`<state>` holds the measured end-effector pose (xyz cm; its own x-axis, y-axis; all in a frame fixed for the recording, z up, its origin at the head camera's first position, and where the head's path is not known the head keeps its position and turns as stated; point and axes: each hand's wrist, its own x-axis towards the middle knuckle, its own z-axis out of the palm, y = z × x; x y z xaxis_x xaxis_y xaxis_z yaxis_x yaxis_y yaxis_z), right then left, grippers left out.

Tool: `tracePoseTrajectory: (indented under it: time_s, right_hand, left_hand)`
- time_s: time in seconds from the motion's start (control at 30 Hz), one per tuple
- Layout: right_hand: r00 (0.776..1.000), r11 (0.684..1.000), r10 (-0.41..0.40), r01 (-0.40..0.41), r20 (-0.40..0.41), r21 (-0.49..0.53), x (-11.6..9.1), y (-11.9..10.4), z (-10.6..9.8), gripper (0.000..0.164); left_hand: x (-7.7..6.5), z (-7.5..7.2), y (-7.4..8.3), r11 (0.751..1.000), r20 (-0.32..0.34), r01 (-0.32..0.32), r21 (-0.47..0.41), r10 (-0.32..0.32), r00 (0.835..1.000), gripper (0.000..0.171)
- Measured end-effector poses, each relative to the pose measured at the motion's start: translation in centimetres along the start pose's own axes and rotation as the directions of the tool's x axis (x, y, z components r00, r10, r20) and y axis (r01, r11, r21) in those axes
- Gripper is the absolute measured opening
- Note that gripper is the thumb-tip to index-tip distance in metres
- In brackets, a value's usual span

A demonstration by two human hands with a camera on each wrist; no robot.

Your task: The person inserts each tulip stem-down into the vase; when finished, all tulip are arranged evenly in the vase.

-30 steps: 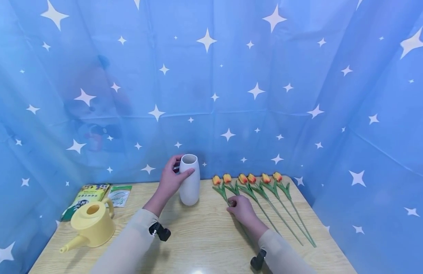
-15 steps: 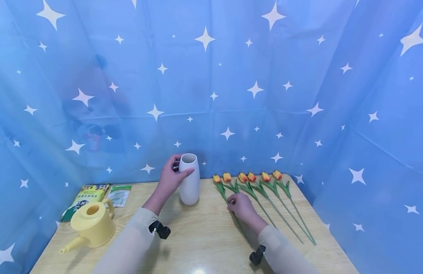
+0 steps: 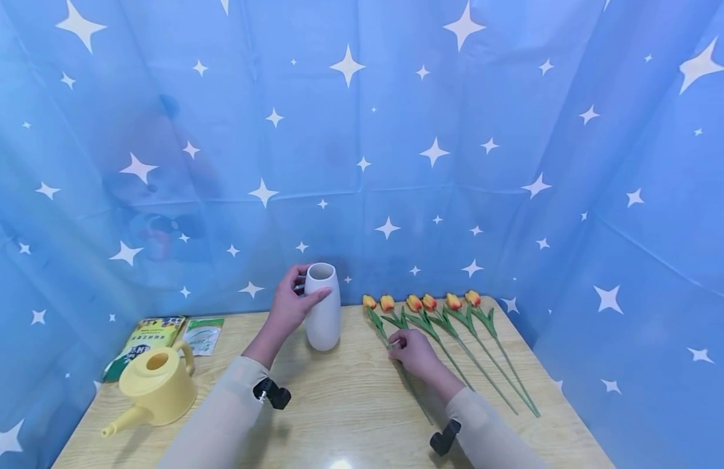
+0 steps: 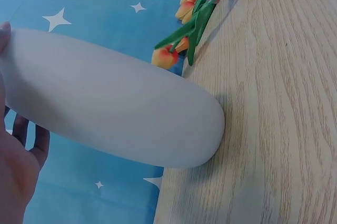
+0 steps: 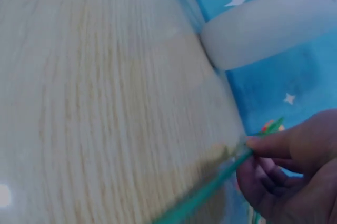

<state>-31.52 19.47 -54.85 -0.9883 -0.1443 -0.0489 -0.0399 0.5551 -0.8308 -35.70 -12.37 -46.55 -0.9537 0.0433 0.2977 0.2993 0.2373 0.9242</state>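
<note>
A tall white vase stands upright on the wooden table, its round mouth uncovered. My left hand grips it near the top from the left side, thumb across the front and fingers behind. My right hand pinches the green stem of the leftmost tulip, a yellow-orange flower head with narrow green leaves. In the right wrist view, the stem passes between my thumb and fingers close to the tabletop. Several more tulips lie fanned out to the right, heads towards the back edge.
A pale yellow watering can stands at the left, its spout pointing to the front left. Behind it lie a yellow-green printed bag and a small white-green packet. A blue starred curtain hangs around the table.
The leftmost tulip has turned slightly in my right hand, its leaves now bunched closer together, and its stem's lower end shows clear of my wrist. My left hand and the vase stay put.
</note>
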Motion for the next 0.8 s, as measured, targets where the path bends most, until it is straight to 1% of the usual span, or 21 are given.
tracePoseTrajectory:
  time_s: [0.1,0.17,0.27,0.37,0.47,0.57,0.7,0.8]
  right_hand:
    - [1.000,0.999,0.003,-0.004,0.022,0.040,-0.2,-0.4,-0.1,0.019]
    - [0.999,0.994,0.005,-0.010,0.050,0.105,-0.4,-0.7,-0.2,0.018]
    - [0.996,0.975,0.007,-0.026,0.088,0.220,-0.6,-1.2,-0.2,0.018]
    - [0.995,0.947,0.015,-0.045,0.096,0.319,-0.6,-1.5,-0.2,0.020]
    - [0.997,0.918,0.024,-0.051,0.073,0.394,-0.6,-1.9,-0.2,0.023]
    - [0.998,0.886,0.033,-0.054,0.055,0.460,-0.5,-2.5,-0.3,0.021]
    - [0.999,0.849,0.028,-0.043,0.036,0.526,-0.3,-3.2,-0.2,0.018]
    - [1.000,0.805,0.013,-0.013,0.005,0.593,-0.1,-3.8,-0.2,0.020]
  left_hand:
    - [0.0,0.0,-0.2,1.000,0.000,-0.001,-0.002,0.001,1.000,0.063]
    - [0.0,0.0,-0.3,1.000,-0.001,-0.002,-0.004,0.002,1.000,0.063]
    - [0.0,-0.1,-0.3,1.000,-0.001,-0.002,-0.009,0.002,1.000,0.062]
    - [0.0,-0.1,-0.4,1.000,0.002,-0.002,-0.008,0.002,1.000,0.062]
    - [0.1,0.0,-0.4,1.000,0.003,-0.006,-0.012,0.006,1.000,0.062]
    - [0.1,0.1,-0.4,1.000,-0.003,-0.010,-0.017,0.010,1.000,0.061]
    - [0.1,0.1,-0.3,1.000,-0.008,-0.005,-0.015,0.005,1.000,0.060]
    - [0.1,0.1,-0.2,1.000,-0.008,-0.003,-0.019,0.003,1.000,0.061]
